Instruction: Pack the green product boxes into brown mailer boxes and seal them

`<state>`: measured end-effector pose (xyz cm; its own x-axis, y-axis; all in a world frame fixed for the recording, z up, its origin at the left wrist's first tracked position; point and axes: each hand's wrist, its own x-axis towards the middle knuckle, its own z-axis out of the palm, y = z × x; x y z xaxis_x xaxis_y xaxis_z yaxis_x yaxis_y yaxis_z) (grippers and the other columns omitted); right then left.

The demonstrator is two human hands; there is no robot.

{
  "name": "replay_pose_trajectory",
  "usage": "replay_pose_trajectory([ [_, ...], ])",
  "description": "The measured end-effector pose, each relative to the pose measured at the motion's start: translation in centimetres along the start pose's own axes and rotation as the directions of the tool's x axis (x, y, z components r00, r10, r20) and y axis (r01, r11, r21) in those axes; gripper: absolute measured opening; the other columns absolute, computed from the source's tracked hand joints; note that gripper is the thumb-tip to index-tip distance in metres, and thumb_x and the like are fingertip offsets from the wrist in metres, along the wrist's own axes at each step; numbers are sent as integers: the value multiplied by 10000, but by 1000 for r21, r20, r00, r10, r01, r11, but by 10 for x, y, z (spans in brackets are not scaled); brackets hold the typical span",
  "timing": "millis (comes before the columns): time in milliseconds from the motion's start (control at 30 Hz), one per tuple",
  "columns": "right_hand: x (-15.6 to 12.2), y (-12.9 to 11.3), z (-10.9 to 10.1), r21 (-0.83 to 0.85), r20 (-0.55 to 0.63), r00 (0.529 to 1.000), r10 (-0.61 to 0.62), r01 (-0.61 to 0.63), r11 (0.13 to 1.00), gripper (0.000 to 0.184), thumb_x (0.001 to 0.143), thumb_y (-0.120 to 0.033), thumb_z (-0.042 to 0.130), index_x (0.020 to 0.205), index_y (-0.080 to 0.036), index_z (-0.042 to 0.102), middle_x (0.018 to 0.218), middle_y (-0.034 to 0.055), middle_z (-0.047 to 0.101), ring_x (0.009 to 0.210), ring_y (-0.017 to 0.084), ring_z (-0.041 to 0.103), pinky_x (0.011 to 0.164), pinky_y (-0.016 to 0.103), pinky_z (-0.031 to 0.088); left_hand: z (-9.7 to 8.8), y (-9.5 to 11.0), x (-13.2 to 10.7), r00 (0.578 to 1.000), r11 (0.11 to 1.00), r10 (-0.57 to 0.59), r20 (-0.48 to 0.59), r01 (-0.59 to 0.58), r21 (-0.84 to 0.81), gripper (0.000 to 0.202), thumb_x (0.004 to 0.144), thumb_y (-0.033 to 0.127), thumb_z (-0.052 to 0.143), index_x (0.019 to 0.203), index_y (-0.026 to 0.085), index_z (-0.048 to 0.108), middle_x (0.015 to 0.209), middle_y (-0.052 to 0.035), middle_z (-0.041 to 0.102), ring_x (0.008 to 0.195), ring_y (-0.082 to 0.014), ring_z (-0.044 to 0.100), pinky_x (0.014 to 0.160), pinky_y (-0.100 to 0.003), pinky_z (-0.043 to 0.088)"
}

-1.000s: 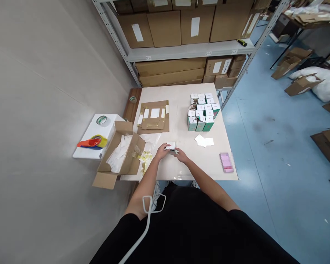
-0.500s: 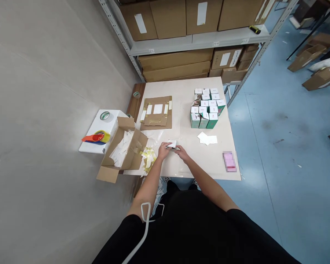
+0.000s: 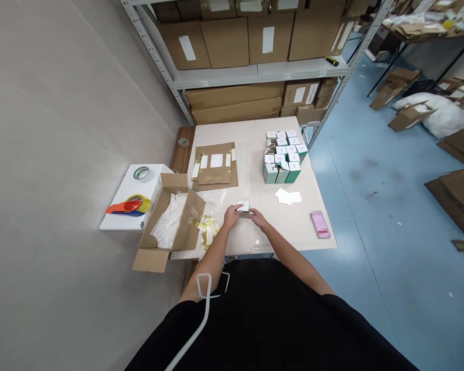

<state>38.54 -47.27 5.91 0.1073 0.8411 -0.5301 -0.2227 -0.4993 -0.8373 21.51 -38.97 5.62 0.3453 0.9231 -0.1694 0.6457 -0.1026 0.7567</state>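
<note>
Between my two hands, over the near part of the table [image 3: 270, 216], is a small white-topped box [image 3: 243, 206] with a greyish front side. My left hand [image 3: 232, 216] is closed on its left edge, thumb near the top. At its lower right side the fingers of my right hand [image 3: 258, 219] grip it too. Fine print on the box is too small to read. Right of my hands lie a few white paper slips [image 3: 288, 196]. Behind them stands a block of several white-and-green boxes [image 3: 282, 157], some with torn or raised flaps.
Flattened cardboard [image 3: 216, 178] with white labels lies at the back left. An open carton [image 3: 189, 232] of white paper sits left, beside crumpled yellow tape [image 3: 208, 229]. A white stand [image 3: 119, 221] holds tape rolls. Metal shelving [image 3: 232, 76] with cartons borders the far edge. A blurred pink item [image 3: 320, 224] lies right.
My head view has shifted, showing more shelving and floor. The small box is tilted so its greyish front side shows more, and both hands still hold it.
</note>
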Motion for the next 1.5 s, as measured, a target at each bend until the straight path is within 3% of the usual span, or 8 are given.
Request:
replay_pose_trajectory([
  [233, 1, 12, 12, 9, -136, 988, -74, 76, 997, 706, 683, -239, 702, 1377, -281, 579, 1457, 92, 617, 1180, 247, 654, 1008, 397, 520, 3, -1, -4, 1000, 999, 29, -3, -29, 18, 292, 901, 204, 704, 1159, 266, 828, 1471, -81, 594, 1256, -294, 636, 1128, -424, 496],
  [467, 21, 29, 23, -196, -131, 973, -188, 161, 967, 792, 677, -210, 631, 1466, -268, 587, 1562, 56, 566, 1450, 289, 509, 1234, 480, 375, 0, -7, -10, 980, 990, 62, 191, -35, -139, 519, 894, 169, 670, 1395, 300, 702, 1483, -14, 654, 1266, -253, 677, 1117, -376, 513],
  [700, 65, 12, 58, -358, -66, 962, -266, 226, 906, 810, 721, -184, 560, 1526, -268, 557, 1577, 42, 561, 1470, 257, 504, 1233, 468, 396, -42, -11, 10, 999, 989, 43, 28, -38, -146, 662, 857, 35, 623, 1482, 252, 624, 1481, -70, 652, 1323, -260, 644, 1164, -409, 484],
  [967, 81, -16, 78, -620, -37, 947, -319, 229, 751, 684, 728, -150, 566, 1397, -246, 673, 1446, 97, 643, 1418, 309, 539, 1216, 539, 394, -94, -20, 36, 993, 999, -32, 116, 30, 16, 644, 788, 22, 684, 1408, 195, 666, 1612, -177, 481, 1458, -356, 505, 1188, -494, 440],
  [1133, 55, -26, 100, -658, -140, 833, -535, 325, 679, 671, 829, -240, 565, 1498, -187, 536, 1529, 152, 568, 1449, 303, 494, 1155, 505, 454, -116, -26, 19, 983, 964, 103, -149, -136, -230, 725, 811, 12, 550, 1509, 208, 568, 1514, -147, 579, 1405, -266, 549, 1194, -444, 445],
  [1267, 31, -37, 146, -669, -85, 699, -710, 488, 561, 364, 950, -297, 502, 1260, -193, 662, 1254, 139, 700, 1196, 269, 637, 984, 425, 546, -145, -28, -6, 927, 888, 69, -368, -225, -401, 766, 860, 39, 467, 1591, 265, 450, 1453, -126, 615, 1232, -219, 660, 1043, -390, 548],
  [1367, 21, -47, 192, -712, 68, 648, -758, 564, 419, 219, 967, -293, 515, 1025, -208, 709, 998, 95, 718, 1008, 260, 657, 941, 426, 545, -185, -34, -25, 858, 856, 31, -513, -288, -429, 728, 897, 61, 437, 1591, 278, 439, 1450, -121, 619, 1199, -209, 679, 1039, -394, 547],
  [1500, 23, -62, 266, -671, 253, 573, -780, 685, 285, 242, 975, -314, 567, 1137, -204, 707, 1058, 109, 724, 1045, 277, 650, 971, 456, 535, -254, -56, -55, 730, 868, -30, -683, -320, -380, 581, 968, 148, 463, 1540, 248, 499, 1457, -136, 621, 1247, -234, 656, 1002, -387, 570],
])
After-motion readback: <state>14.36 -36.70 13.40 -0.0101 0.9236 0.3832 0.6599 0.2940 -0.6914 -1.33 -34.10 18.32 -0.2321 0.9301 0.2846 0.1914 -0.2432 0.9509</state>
